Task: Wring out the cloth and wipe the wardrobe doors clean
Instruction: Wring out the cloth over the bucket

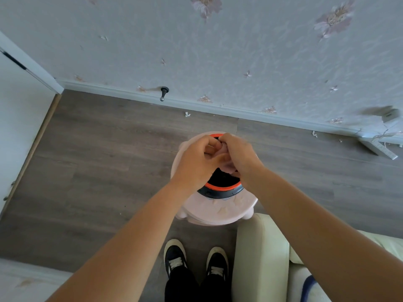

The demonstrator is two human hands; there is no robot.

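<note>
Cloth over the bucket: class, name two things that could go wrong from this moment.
1. The left hand and right hand grip the cloth above the bucket. Squeezed water could miss the rim and wet the wooden floor, perhaps making it slippery.
2. The bucket sits raised on a pale stool. A knock or downward pull while wringing might tip it.

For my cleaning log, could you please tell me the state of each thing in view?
Stool: upright.
Bucket: upright, uncovered, on stool.
Cloth: bunched, over bucket.
Left hand: grips cloth.
Right hand: grips cloth.
</note>
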